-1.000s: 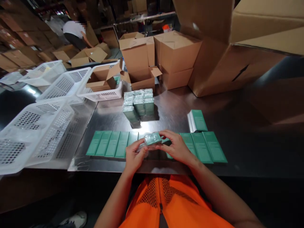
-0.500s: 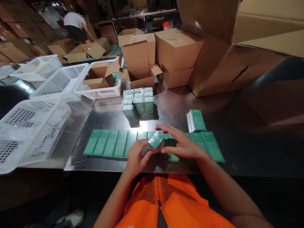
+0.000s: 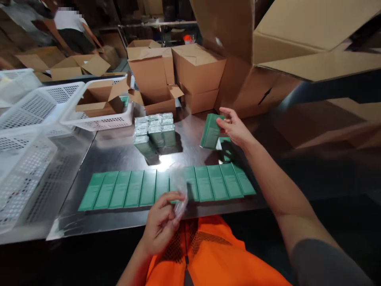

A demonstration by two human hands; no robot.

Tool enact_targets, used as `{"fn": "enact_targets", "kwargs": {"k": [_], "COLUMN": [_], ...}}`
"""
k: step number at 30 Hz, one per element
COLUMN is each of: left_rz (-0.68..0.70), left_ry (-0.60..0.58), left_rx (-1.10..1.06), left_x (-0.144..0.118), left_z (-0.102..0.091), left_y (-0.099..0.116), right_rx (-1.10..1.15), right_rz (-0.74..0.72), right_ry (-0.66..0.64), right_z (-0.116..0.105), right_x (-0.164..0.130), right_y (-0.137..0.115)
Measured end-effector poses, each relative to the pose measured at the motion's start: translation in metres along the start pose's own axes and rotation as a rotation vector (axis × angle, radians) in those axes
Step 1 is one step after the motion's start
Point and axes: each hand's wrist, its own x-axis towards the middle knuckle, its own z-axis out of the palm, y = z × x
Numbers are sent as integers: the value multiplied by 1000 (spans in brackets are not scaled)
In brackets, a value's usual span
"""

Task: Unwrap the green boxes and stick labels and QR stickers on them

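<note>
A row of green rectangular cardboard cartons [image 3: 162, 186] lies side by side on a shiny metal tabletop [image 3: 113, 153]. Beyond the row's right part, the person's right hand [image 3: 233, 129] grasps a single green rectangular carton [image 3: 210, 133] by its upper right edge between the fingers, tilted; whether its lower end touches the tabletop is unclear. Another green carton [image 3: 227, 151] lies just behind the row's right end, partly shadowed. In front of the row's middle, the left hand [image 3: 163, 222] pinches a crumpled, clear plastic wrapper [image 3: 179, 184] that overlaps the row from this view. Behind the row's middle stands a block of plastic-wrapped green cartons [image 3: 156, 133].
</note>
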Motion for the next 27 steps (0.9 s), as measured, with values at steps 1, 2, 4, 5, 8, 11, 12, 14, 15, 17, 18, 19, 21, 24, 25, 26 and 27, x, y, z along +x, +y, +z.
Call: {"fn": "enact_targets", "kwargs": {"k": [1,2,4,5,8,11,12,14,15,17,18,19,21,24,25,26,27], "left_rz": [-32,-83,-235,-333,-590,-696,-698,-656,-623,-568,-560,-568,-602,-685,-720,-760,-805], "left_ry": [-29,-62,-103,-96,28,152,148,94,57,-13,-37,-55,-69,-27,-5,18,49], "left_rx": [-108,-200,-343,-393,-459,-416,-387,-331,-315,-296,-286,-269,-223,-217,-245,-285,-330], "left_x": [-3,-7,-17,-22,-37,-43,-43,-41,-40,-39,-40,-41,-45,-51,-51,-51,-50], "left_z": [0,1,2,3,3,0,-1,-4,-6,-7,-7,-6,-5,-3,-2,0,2], "left_y": [1,0,-2,-3,-4,-3,-3,-6,-7,-11,-12,-13,-14,-13,-12,-12,-12], "right_rx": [-156,-286,-447,-499,-686,-801,-819,-838,-846,-859,-865,-871,-892,-940,-949,-946,-929], "right_rz": [37,70,99,96,63,40,34,14,1,-26,-38,-48,-64,-99,-122,-165,-234], "right_ry": [-37,-76,-131,-141,-160,-258,-305,-383,-407,-434,-441,-446,-428,-304,-258,-221,-195], "right_z": [-6,-11,-16,-18,-25,-31,-32,-33,-33,-33,-33,-33,-32,-21,-12,-1,13], "right_x": [9,16,22,23,19,14,12,8,5,2,0,-2,-5,-9,-10,-11,-12], "right_y": [9,17,31,36,47,54,56,59,60,61,61,60,57,45,38,29,18]}}
